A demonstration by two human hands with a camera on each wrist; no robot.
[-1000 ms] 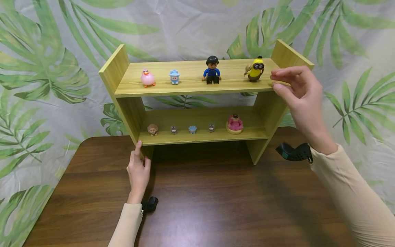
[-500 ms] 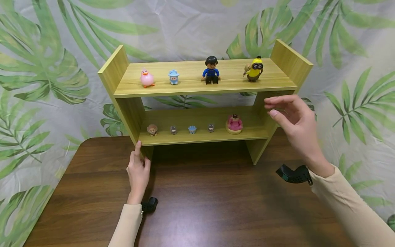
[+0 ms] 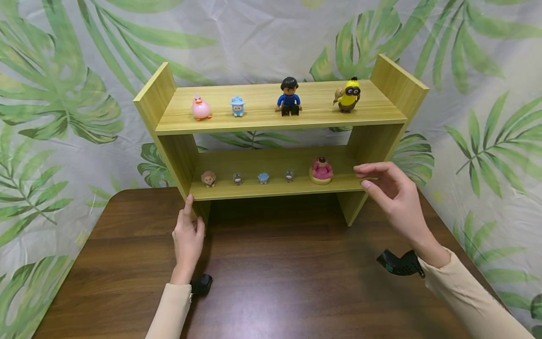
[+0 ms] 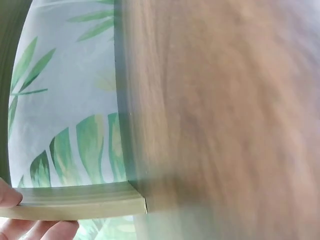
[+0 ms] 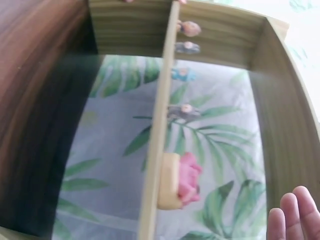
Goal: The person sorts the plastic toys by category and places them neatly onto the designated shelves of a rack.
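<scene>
A light wooden two-tier shelf [image 3: 279,126] stands at the back of the table. My left hand [image 3: 187,240] grips its left side panel [image 4: 90,202] near the bottom; in the left wrist view the thumb lies on one face and the fingertips on the other. My right hand [image 3: 395,202] hovers by the right end of the lower board, thumb and fingers apart with nothing held. Nearest to it sits a pink bear figure [image 3: 322,170] in a cream base. Left along that board stand a grey figure [image 3: 289,175], a blue one [image 3: 263,178], another grey one [image 3: 238,178] and a brown lion-like figure [image 3: 209,178].
On the upper board stand a pink duck [image 3: 201,108], a small blue-hatted figure [image 3: 237,106], a seated black-haired toy figure [image 3: 290,97] and a yellow minion [image 3: 349,96]. A dark wooden table [image 3: 271,273] extends in front. Behind hangs a leaf-patterned cloth [image 3: 262,37].
My right hand has come down from beside the upper board's right end to the lower board's right end. The left hand keeps its grip, and the figures stay where they were.
</scene>
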